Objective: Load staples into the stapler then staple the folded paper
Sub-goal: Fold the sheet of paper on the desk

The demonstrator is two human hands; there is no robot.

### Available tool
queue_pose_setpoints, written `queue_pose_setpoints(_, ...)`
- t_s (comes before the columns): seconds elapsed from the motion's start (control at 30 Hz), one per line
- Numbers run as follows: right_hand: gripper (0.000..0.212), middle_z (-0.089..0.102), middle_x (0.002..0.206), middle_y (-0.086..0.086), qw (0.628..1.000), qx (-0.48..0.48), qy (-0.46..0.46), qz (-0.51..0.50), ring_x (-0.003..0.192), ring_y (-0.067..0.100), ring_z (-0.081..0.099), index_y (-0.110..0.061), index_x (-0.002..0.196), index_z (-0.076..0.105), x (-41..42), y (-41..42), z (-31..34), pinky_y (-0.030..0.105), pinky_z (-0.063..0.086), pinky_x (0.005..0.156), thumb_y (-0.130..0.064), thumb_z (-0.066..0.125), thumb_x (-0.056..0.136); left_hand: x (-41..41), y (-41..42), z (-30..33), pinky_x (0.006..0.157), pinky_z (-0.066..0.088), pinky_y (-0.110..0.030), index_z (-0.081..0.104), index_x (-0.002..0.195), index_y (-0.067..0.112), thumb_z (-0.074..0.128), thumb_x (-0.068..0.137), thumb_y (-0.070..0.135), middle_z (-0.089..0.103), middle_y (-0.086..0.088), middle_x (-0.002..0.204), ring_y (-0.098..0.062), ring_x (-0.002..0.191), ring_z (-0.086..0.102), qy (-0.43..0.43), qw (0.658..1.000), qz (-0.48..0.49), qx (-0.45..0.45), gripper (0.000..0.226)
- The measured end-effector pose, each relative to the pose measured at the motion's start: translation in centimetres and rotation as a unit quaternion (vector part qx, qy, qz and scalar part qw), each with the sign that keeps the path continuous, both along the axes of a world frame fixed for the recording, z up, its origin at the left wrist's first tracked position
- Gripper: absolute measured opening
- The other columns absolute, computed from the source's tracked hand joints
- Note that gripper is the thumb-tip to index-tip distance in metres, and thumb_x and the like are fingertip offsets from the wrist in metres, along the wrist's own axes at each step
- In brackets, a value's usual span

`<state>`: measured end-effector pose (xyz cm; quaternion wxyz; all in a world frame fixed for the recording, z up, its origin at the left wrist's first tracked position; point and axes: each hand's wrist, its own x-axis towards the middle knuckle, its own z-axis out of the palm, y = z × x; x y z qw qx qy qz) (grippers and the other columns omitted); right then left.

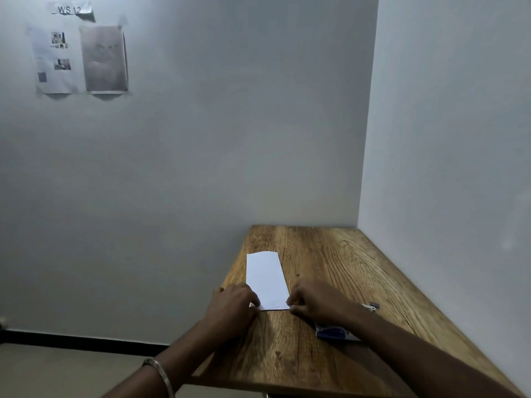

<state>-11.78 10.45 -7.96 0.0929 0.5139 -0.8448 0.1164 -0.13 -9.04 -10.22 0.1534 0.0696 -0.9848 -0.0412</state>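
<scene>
A long white folded paper (265,278) lies flat on the wooden table (330,254), pointing away from me. My left hand (234,301) pinches its near left corner with curled fingers. My right hand (314,301) pinches the near right corner. A blue and silver stapler (334,332) lies on the table under my right forearm, mostly hidden; its metal end (370,306) sticks out beyond the wrist. I cannot see any loose staples.
The table stands in a corner, with walls close behind and to the right. Its left edge drops to the floor. Printed sheets (79,58) hang high on the back wall, far from the work.
</scene>
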Motion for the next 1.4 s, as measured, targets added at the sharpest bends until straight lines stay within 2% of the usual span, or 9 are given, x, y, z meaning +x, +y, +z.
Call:
queue_pose_setpoints(0.2, 0.023, 0.071, 0.113, -0.001, 1.000, -0.018, 0.000, -0.005, 0.097, 0.009, 0.066, -0.019, 0.109, 0.075, -0.5, -0.3, -0.3, 0.028, 0.055, 0.085, -0.029, 0.072, 0.088, -0.4, -1.0, 0.2, 0.085, 0.049, -0.019, 0.073, 0.112, 0.028, 0.068, 0.089, 0.033, 0.065, 0.009, 0.123, -0.005, 0.107, 0.059, 0.015, 0.998, -0.042, 0.047, 0.024)
queue_pose_setpoints(0.33, 0.021, 0.072, 0.109, -0.002, 1.000, -0.011, 0.021, 0.007, 0.094, 0.010, 0.066, -0.019, 0.108, 0.075, -0.8, -0.3, -0.3, 0.023, 0.052, 0.078, -0.028, 0.070, 0.090, -0.6, -1.3, 0.8, 0.085, 0.054, -0.026, 0.074, 0.109, 0.030, 0.071, 0.086, 0.038, 0.068, 0.011, 0.118, -0.005, 0.103, 0.061, 0.004, 0.998, -0.045, 0.049, 0.025)
queue_pose_setpoints(0.43, 0.020, 0.070, 0.104, 0.001, 0.999, -0.002, 0.038, 0.008, 0.090, 0.015, 0.063, -0.016, 0.105, 0.073, -0.9, -0.3, -0.3, 0.032, 0.054, 0.077, -0.029, 0.061, 0.095, -0.6, -1.5, 0.8, 0.085, 0.054, -0.028, 0.073, 0.110, 0.031, 0.070, 0.085, 0.043, 0.070, 0.012, 0.116, -0.005, 0.102, 0.062, 0.006, 0.998, -0.042, 0.047, 0.028)
queue_pose_setpoints(0.53, 0.024, 0.069, 0.104, 0.001, 1.000, -0.012, 0.028, 0.001, 0.089, 0.014, 0.061, -0.017, 0.110, 0.071, -1.0, -0.4, -0.3, 0.030, 0.051, 0.077, -0.031, 0.056, 0.098, -0.5, -1.5, 0.8, 0.086, 0.054, -0.027, 0.072, 0.114, 0.031, 0.069, 0.087, 0.041, 0.069, 0.011, 0.117, -0.005, 0.103, 0.062, 0.009, 0.998, -0.051, 0.043, 0.029)
queue_pose_setpoints(0.67, 0.025, 0.071, 0.106, 0.000, 1.000, -0.016, 0.018, 0.013, 0.089, 0.011, 0.063, -0.016, 0.110, 0.072, -1.1, -0.3, -0.3, 0.027, 0.052, 0.076, -0.032, 0.059, 0.096, -0.4, -1.5, 0.6, 0.085, 0.054, -0.022, 0.071, 0.116, 0.031, 0.065, 0.092, 0.031, 0.070, 0.012, 0.118, -0.003, 0.101, 0.064, 0.023, 0.997, -0.058, 0.040, 0.025)
queue_pose_setpoints(0.8, 0.025, 0.068, 0.108, -0.002, 0.999, 0.007, 0.040, 0.030, 0.094, 0.011, 0.061, -0.019, 0.109, 0.073, -0.9, -0.1, -0.4, 0.027, 0.050, 0.076, -0.036, 0.063, 0.093, -0.3, -1.5, 0.1, 0.087, 0.052, -0.019, 0.072, 0.114, 0.031, 0.064, 0.092, 0.033, 0.072, 0.014, 0.115, -0.001, 0.097, 0.066, 0.049, 0.997, -0.055, 0.028, 0.024)
queue_pose_setpoints(1.03, 0.025, 0.068, 0.109, 0.003, 0.997, 0.025, 0.071, 0.026, 0.094, 0.016, 0.063, -0.014, 0.111, 0.073, -0.7, -0.2, -0.5, 0.032, 0.053, 0.079, -0.028, 0.058, 0.096, 0.3, -1.7, -0.3, 0.097, 0.049, -0.028, 0.073, 0.109, 0.033, 0.065, 0.090, 0.040, 0.072, 0.015, 0.110, 0.000, 0.096, 0.065, 0.067, 0.996, -0.036, 0.044, 0.022)
queue_pose_setpoints(1.27, 0.025, 0.067, 0.108, 0.000, 1.000, -0.002, 0.029, -0.004, 0.094, 0.013, 0.061, -0.016, 0.108, 0.072, -0.9, -0.3, -0.9, 0.034, 0.054, 0.082, -0.027, 0.055, 0.094, 0.6, -1.6, -1.0, 0.080, 0.049, -0.015, 0.072, 0.109, 0.032, 0.063, 0.092, 0.038, 0.072, 0.016, 0.108, 0.002, 0.091, 0.062, 0.098, 0.990, -0.021, 0.103, 0.019)
queue_pose_setpoints(1.4, 0.022, 0.065, 0.104, -0.002, 0.999, -0.021, -0.006, -0.028, 0.086, 0.010, 0.057, -0.017, 0.104, 0.069, -1.3, -0.7, -1.0, 0.030, 0.052, 0.076, -0.031, 0.054, 0.096, 0.5, -1.7, -0.8, 0.084, 0.055, -0.025, 0.073, 0.107, 0.031, 0.062, 0.093, 0.034, 0.072, 0.015, 0.106, -0.001, 0.093, 0.064, 0.094, 0.985, -0.012, 0.144, 0.018)
